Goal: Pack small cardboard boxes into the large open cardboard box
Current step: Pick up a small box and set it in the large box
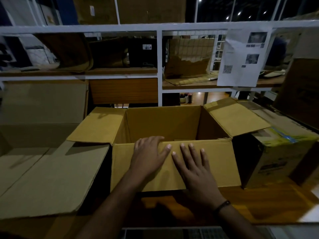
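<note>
A large open cardboard box [164,123] stands on the wooden table in front of me, its side flaps spread left and right. Its near flap [217,163] hangs down toward me. My left hand [148,157] lies flat on that flap with the fingertips curled over the fold at the box's rim. My right hand [195,168] rests flat on the same flap beside it, fingers spread, a dark band on the wrist. Neither hand holds anything. Just past the rim a sliver of a small cardboard box [183,140] shows deep inside; the remaining interior is hidden.
A flattened open carton [43,169] lies to the left. A printed carton with yellow tape [279,152] sits close on the right. A white shelf frame [159,66] with cartons and a hanging paper sheet [241,57] stands behind. The wooden table [259,204] edge is near me.
</note>
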Motion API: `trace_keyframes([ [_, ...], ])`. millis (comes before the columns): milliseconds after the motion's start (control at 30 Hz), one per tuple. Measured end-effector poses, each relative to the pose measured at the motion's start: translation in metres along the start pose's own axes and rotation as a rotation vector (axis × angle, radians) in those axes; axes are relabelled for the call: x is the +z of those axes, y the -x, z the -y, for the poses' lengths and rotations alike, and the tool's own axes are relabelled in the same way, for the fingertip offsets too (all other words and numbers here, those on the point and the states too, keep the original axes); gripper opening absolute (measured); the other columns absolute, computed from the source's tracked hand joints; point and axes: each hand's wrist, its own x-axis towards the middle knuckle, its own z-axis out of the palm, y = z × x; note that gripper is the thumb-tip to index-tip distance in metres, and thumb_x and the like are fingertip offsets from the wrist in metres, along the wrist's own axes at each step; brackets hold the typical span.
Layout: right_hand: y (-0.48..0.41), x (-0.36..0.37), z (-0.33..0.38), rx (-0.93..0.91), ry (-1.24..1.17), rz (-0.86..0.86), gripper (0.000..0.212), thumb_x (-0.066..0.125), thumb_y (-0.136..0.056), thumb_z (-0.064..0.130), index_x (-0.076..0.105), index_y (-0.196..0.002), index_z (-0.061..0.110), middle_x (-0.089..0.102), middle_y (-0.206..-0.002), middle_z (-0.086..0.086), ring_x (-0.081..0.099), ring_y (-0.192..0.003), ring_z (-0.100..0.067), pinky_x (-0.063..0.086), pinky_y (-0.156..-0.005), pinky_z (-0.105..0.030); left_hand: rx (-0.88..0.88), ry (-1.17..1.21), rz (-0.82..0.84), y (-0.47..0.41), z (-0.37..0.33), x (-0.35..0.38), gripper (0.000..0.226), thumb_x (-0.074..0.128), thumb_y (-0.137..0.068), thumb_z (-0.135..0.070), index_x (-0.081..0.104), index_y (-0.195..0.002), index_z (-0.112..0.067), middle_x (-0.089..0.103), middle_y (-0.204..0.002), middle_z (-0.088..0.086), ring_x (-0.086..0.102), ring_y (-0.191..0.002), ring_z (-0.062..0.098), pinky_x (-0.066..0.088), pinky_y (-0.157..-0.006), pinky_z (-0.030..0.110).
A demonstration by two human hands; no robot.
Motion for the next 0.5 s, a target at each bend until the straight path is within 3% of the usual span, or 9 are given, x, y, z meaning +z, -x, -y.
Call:
trace_keyframes([
  [67,-0.004,-0.02,-0.004,-0.039,-0.03,-0.012,0.089,0.052,-0.085,0.073,0.034,-0.159,0.028,0.028,-0.166,-0.013,0.025,-0.154,-0.035,0.029,-0.117,-0.063,-0.012,0.06,0.057,0.009,-0.014,-0.023,0.054,0.038,-0.1,-0.067,0.053,-0.141,-0.036,0.053,-0.146,-0.011,0.042,-0.136,0.011,0.031,-0.111,0.038],
  [100,-0.007,-0.036,-0.006,-0.055,-0.046,-0.044,0.078,0.056,-0.084,0.069,0.047,-0.151,0.03,0.045,-0.158,-0.01,0.041,-0.146,-0.03,0.038,-0.113,-0.057,-0.038,0.099,0.054,0.014,-0.02,-0.035,0.054,0.039,-0.098,-0.07,0.057,-0.137,-0.037,0.057,-0.14,-0.012,0.049,-0.127,0.009,0.041,-0.101,0.035],
  [167,-0.018,-0.069,-0.014,-0.073,-0.052,-0.169,0.051,0.069,-0.08,0.054,0.069,-0.124,0.027,0.071,-0.126,-0.003,0.068,-0.114,-0.022,0.052,-0.097,-0.046,-0.086,0.186,-0.012,0.023,-0.034,-0.058,0.052,0.041,-0.096,-0.072,0.064,-0.125,-0.037,0.063,-0.12,-0.016,0.057,-0.1,-0.001,0.045,-0.076,0.025],
  [233,-0.035,-0.094,-0.023,-0.05,-0.011,-0.331,0.033,0.073,-0.083,0.049,0.075,-0.104,0.023,0.077,-0.099,-0.001,0.072,-0.087,-0.021,0.05,-0.09,-0.044,-0.051,0.165,-0.175,0.03,-0.046,-0.077,0.042,0.046,-0.097,-0.067,0.068,-0.114,-0.036,0.061,-0.103,-0.019,0.056,-0.082,-0.005,0.044,-0.065,0.022],
  [267,-0.044,-0.101,-0.028,-0.005,-0.001,-0.422,0.035,0.071,-0.087,0.051,0.075,-0.104,0.021,0.077,-0.096,-0.002,0.071,-0.087,-0.022,0.047,-0.093,-0.044,-0.001,0.147,-0.329,0.033,-0.049,-0.085,0.036,0.05,-0.098,-0.061,0.07,-0.11,-0.033,0.061,-0.098,-0.017,0.06,-0.08,0.0,0.048,-0.067,0.024],
  [333,-0.065,-0.104,-0.037,0.128,-0.035,-0.572,0.046,0.068,-0.092,0.054,0.071,-0.12,0.018,0.074,-0.116,-0.004,0.067,-0.109,-0.024,0.038,-0.106,-0.047,0.139,0.141,-0.695,0.036,-0.048,-0.094,0.027,0.055,-0.101,-0.045,0.071,-0.1,-0.023,0.065,-0.094,-0.01,0.062,-0.091,0.011,0.049,-0.082,0.035],
  [400,-0.085,-0.095,-0.047,0.283,-0.049,-0.578,0.057,0.062,-0.097,0.052,0.054,-0.145,0.023,0.054,-0.15,-0.006,0.044,-0.142,-0.028,0.023,-0.119,-0.053,0.198,0.127,-0.928,0.033,-0.039,-0.088,0.023,0.056,-0.1,-0.036,0.07,-0.094,-0.018,0.068,-0.095,-0.004,0.059,-0.099,0.019,0.042,-0.088,0.037],
  [500,-0.098,-0.054,-0.057,0.484,-0.083,-0.304,0.067,0.048,-0.099,0.056,0.03,-0.159,0.034,0.014,-0.171,-0.006,0.008,-0.157,-0.033,0.007,-0.124,-0.058,0.035,0.163,-0.87,0.025,-0.015,-0.059,0.012,0.063,-0.096,-0.034,0.067,-0.1,-0.024,0.063,-0.113,-0.003,0.052,-0.112,0.023,0.047,-0.089,0.045],
])
